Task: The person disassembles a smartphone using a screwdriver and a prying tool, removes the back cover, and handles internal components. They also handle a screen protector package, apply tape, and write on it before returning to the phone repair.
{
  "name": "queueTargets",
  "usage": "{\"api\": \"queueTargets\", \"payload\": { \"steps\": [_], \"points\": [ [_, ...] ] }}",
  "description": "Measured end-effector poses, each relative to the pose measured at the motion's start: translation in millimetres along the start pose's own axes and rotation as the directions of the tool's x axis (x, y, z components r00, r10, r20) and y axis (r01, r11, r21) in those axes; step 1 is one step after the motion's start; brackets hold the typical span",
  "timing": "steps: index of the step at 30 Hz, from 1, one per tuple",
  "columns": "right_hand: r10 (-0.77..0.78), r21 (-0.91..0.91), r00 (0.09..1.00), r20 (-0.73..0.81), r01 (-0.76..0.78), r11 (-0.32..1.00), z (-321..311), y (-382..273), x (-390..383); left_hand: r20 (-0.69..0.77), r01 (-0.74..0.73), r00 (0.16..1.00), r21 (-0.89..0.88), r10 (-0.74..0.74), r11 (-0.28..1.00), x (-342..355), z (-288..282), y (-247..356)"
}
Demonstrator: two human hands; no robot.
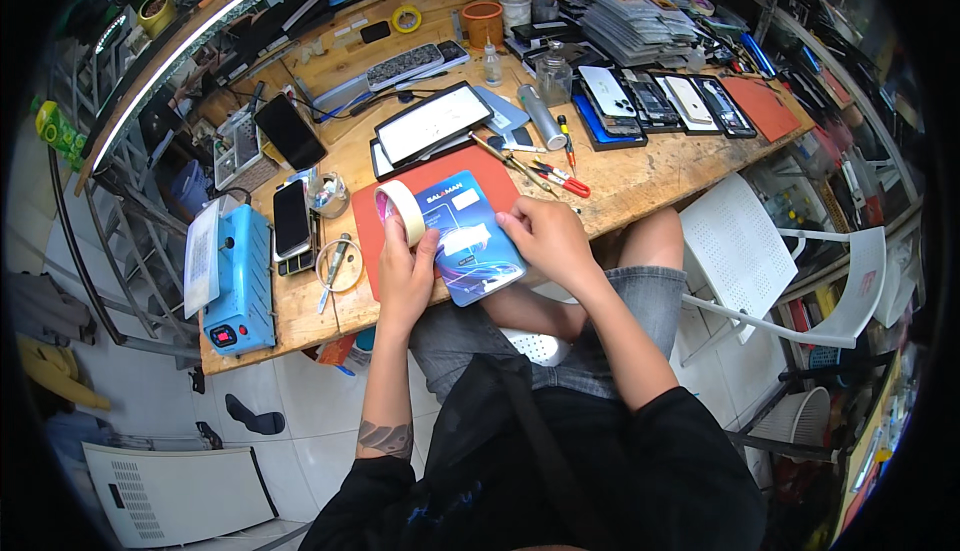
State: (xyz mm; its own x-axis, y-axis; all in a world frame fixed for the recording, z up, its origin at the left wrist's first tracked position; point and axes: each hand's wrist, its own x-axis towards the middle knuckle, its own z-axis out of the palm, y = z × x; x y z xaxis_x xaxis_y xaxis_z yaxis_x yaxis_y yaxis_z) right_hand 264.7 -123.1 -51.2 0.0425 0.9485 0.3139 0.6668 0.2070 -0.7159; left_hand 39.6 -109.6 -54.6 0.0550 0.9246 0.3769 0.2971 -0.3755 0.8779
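My left hand (408, 261) grips a cream roll of tape (406, 211) by its ring, with the thumb at the left edge of a flat blue package (470, 251). My right hand (540, 241) holds that package by its right side, thumb on its face. The package is tilted over the front part of an orange-red mat (372, 226) on the wooden bench. Just beyond it lie tweezers and red-handled cutters (572, 183). A clear jar (328, 194) and a dark phone (291, 216) are at the left of the mat.
A blue machine (238, 291) stands at the bench's left end. Behind the mat are white screens (435, 121) and a grey cylinder (540, 116). Several opened phones (650, 101) line the right side of the bench (680, 171). A white chair (735, 256) stands at my right.
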Motion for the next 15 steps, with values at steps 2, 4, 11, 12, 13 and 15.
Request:
{"api": "queueTargets", "payload": {
  "steps": [2, 4, 11, 12, 13, 15],
  "points": [
    [0.034, 0.116, 0.998, -0.05, -0.028, 0.993, 2.1, 5.6, 0.5, 0.022, -0.074, 0.997, 0.169, 0.071, 0.983, 6.5, -5.8, 5.8],
    [0.101, 0.248, 0.992, -0.079, -0.079, 0.965, 6.8, 10.5, 0.4, 0.131, -0.234, 0.971, 0.385, 0.199, 0.893, 20.3, -15.6, 12.9],
    [-0.206, -0.01, 0.934, -0.291, 0.213, 0.977, 19.5, 12.7, -10.5, 0.309, -0.526, 0.845, 0.621, 0.436, 0.581, 163.5, 4.8, 9.1],
    [-0.175, -0.004, 0.945, -0.276, 0.18, 0.984, 18.0, 13.4, -11.6, 0.313, -0.525, 0.842, 0.663, 0.439, 0.534, 189.9, 13.2, 2.3],
    [-0.204, -0.005, 0.934, -0.295, 0.212, 0.977, 17.4, 13.7, -11.6, 0.321, -0.49, 0.866, 0.694, 0.383, 0.527, 216.4, 19.3, -5.5],
    [-0.227, 0.011, 0.931, -0.287, 0.24, 0.971, 14.7, 15.8, -11.9, 0.305, -0.445, 0.892, 0.725, 0.333, 0.526, 265.5, 29.0, -23.9]
  ]
}}
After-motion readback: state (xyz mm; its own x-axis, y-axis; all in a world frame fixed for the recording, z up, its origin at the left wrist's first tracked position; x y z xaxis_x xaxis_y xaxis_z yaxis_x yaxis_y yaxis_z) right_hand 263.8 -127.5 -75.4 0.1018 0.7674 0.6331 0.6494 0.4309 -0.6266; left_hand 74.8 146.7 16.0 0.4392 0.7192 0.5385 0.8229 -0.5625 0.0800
